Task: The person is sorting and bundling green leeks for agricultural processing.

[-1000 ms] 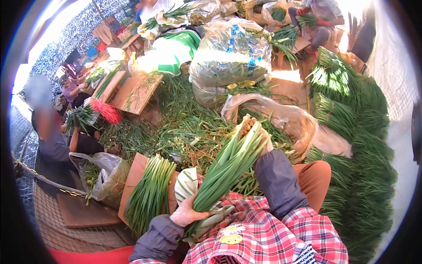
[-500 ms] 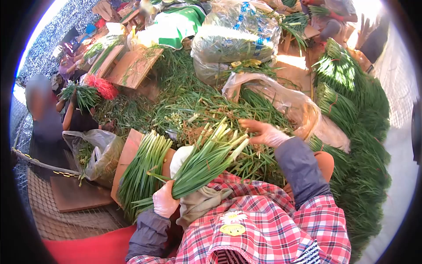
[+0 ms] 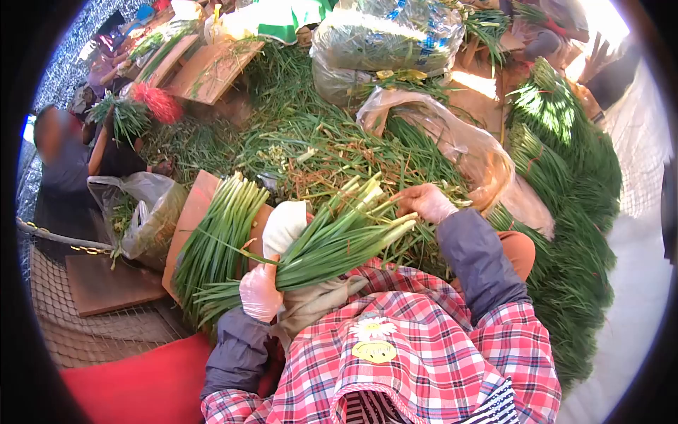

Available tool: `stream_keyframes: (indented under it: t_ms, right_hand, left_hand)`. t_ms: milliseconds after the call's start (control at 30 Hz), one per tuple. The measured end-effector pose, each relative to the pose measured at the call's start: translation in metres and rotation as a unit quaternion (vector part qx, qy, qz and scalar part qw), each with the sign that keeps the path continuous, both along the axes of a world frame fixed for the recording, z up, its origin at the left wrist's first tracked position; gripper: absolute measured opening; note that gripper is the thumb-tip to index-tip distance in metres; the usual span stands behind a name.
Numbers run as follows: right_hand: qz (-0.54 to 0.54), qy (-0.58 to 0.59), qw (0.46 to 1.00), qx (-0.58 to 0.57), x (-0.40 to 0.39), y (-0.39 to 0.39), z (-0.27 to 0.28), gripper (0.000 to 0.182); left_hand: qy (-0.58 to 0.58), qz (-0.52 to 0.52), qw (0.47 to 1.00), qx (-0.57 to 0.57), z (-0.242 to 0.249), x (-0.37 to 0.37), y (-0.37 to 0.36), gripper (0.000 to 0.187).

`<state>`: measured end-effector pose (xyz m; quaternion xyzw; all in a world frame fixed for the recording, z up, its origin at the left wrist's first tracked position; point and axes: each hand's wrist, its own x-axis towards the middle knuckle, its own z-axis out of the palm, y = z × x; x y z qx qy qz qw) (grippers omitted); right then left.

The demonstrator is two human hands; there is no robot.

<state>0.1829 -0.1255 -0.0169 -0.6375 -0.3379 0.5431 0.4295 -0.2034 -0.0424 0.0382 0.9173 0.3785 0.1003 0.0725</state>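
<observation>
My left hand (image 3: 261,291), in a thin clear glove, is closed around the leafy end of a loose bunch of garlic chives (image 3: 332,244). The bunch lies slanted across my lap, its pale stem ends pointing up and right. Just beyond those ends is my gloved right hand (image 3: 426,203), its fingers bent and pinched together. Whatever sits between these fingertips is too small to make out. Left of my knee, a larger pile of chives (image 3: 215,233) rests on a wooden board (image 3: 185,227). A white cloth (image 3: 284,227) covers the knee between pile and bunch.
Loose leaves and brown trimmings (image 3: 332,162) cover the ground ahead. An open plastic bag (image 3: 480,159) lies at the right, beside rows of tied chive bundles (image 3: 579,261). Another bag (image 3: 152,219) stands at the left near a seated person (image 3: 67,155). A stuffed clear sack (image 3: 385,53) sits behind.
My right hand's fingers have gone from spread to pinched near the stem ends. The left hand still grips the bunch, which now lies flatter. The whole view has shifted slightly.
</observation>
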Motion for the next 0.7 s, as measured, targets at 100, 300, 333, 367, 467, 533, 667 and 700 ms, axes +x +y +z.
stream_keyframes:
  t_ms: [100, 300, 333, 367, 467, 533, 667, 700]
  right_hand:
    - [-0.087, 0.079, 0.993, 0.027, 0.018, -0.012, -0.003, 0.022]
    - [-0.106, -0.318, 0.914, -0.231, 0.122, -0.041, -0.042, 0.028]
    - [0.028, -0.442, 0.846, -0.298, 0.116, -0.043, -0.028, 0.031]
    - [0.159, -0.550, 0.741, -0.351, 0.109, -0.039, -0.007, 0.034]
    - [0.086, -0.284, 0.954, -0.044, 0.037, -0.015, 0.059, 0.051]
    - [0.214, -0.334, 0.918, -0.022, -0.026, -0.006, 0.091, 0.053]
    - [0.155, -0.275, 0.948, 0.030, -0.065, 0.004, 0.048, 0.033]
    - [0.080, -0.176, 0.980, 0.038, -0.061, 0.003, 0.042, 0.027]
  left_hand:
    - [-0.024, 0.006, 1.000, 0.000, -0.002, -0.001, -0.001, 0.048]
    - [-0.022, 0.011, 1.000, 0.006, -0.011, -0.014, -0.003, 0.058]
    - [-0.022, 0.006, 1.000, 0.009, -0.013, -0.014, -0.002, 0.063]
    - [-0.018, 0.006, 1.000, 0.015, -0.014, -0.011, 0.000, 0.062]
    - [0.011, 0.013, 1.000, 0.011, -0.011, -0.006, -0.005, 0.059]
    - [0.007, 0.005, 1.000, 0.022, -0.011, -0.003, -0.006, 0.058]
    - [0.014, -0.001, 1.000, 0.010, -0.009, -0.002, -0.004, 0.063]
    - [0.012, 0.000, 1.000, 0.004, -0.007, -0.001, -0.005, 0.064]
